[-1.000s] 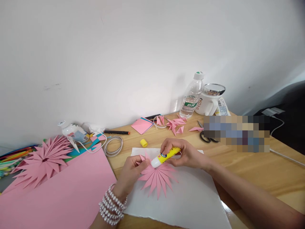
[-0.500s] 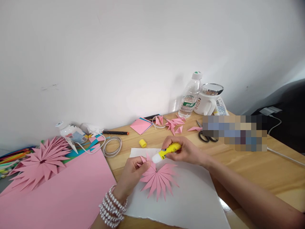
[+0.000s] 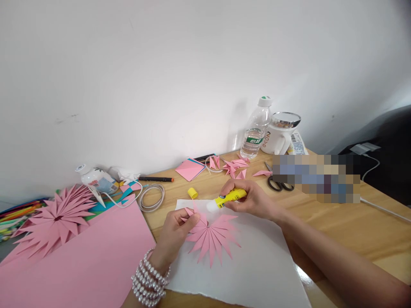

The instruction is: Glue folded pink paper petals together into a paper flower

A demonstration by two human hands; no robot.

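A half-fan of folded pink paper petals [image 3: 212,237] lies on a white sheet [image 3: 253,269] at the middle of the wooden table. My left hand [image 3: 175,233], with pearl bracelets on the wrist, pinches the fan's upper left petals. In my right hand [image 3: 252,199] is a yellow glue stick [image 3: 226,199], gripped with its white tip pointing left, just above the fan's top edge. The stick's yellow cap [image 3: 192,193] lies on the table behind the sheet.
A large pink sheet [image 3: 77,261] and a finished pink paper flower [image 3: 56,218] lie at left. Loose folded pink pieces [image 3: 236,167], pink square papers [image 3: 191,169], scissors [image 3: 279,184], a water bottle [image 3: 257,128], a mug [image 3: 281,132], a coiled cable [image 3: 152,196] and a marker [image 3: 156,179] are behind.
My right hand has lifted the glue stick up and back, off the fan's centre. My left hand keeps its pinch on the petals, and the fan has shifted a little.
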